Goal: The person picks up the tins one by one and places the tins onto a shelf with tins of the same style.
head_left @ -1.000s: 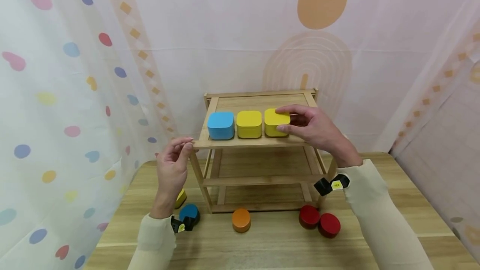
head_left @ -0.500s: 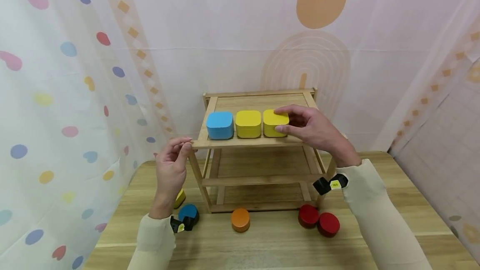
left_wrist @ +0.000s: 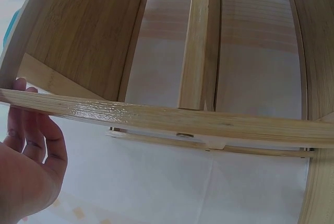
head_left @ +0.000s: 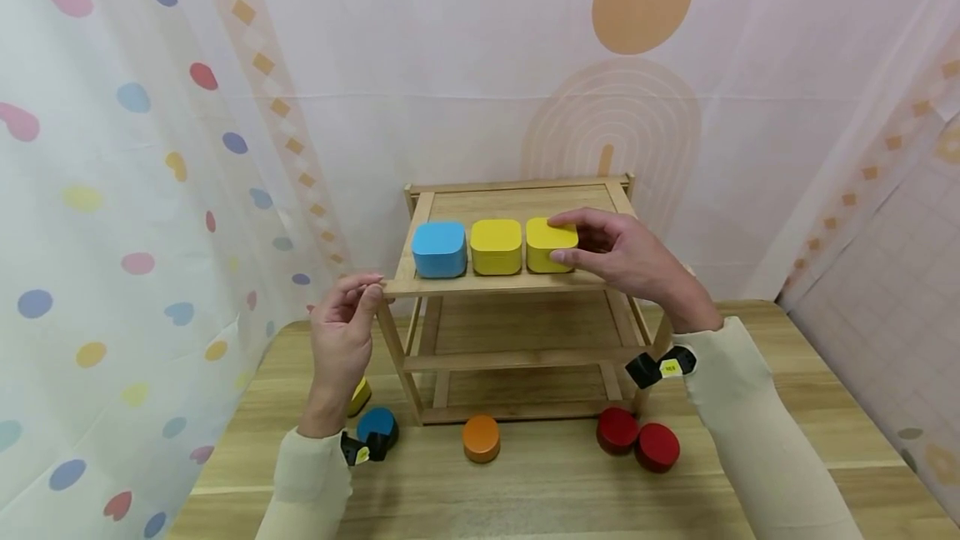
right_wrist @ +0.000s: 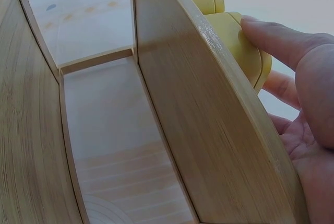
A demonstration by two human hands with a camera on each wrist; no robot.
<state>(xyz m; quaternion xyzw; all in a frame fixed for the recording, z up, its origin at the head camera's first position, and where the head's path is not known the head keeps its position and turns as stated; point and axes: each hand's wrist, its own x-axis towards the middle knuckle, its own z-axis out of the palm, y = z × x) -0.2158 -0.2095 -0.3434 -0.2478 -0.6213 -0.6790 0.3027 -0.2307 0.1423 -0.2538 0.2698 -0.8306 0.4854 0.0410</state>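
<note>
And here's the right hand [head_left: 633, 261], up at the top of the 3-tier light-wood rack [head_left: 517, 283], clamped on the right-end yellow rounded-square box [head_left: 542, 252]: thumb against its front, fingers over the top and around the side. That box sits on the top shelf, near the front edge, last in a row of 3. Just beside it stands the middle yellow rounded-square box [head_left: 497, 248], then the light-blue rounded-square box [head_left: 439, 250] at the left end.

Over to the left hand [head_left: 343, 332], and it's thumb and fingers pinching the top shelf's front left corner; the left wrist view has fingertips up behind the rail.

Down on the wood-grain table [head_left: 525, 498], an orange round block [head_left: 481, 439] sits in front of the rack, 2 red round blocks [head_left: 617, 431] lie side by side at the right, and a blue round block [head_left: 377, 423] is partly hidden by the left wrist's black camera strap [head_left: 367, 447]. A yellow block [head_left: 361, 397] peeks out behind the left forearm.
</note>
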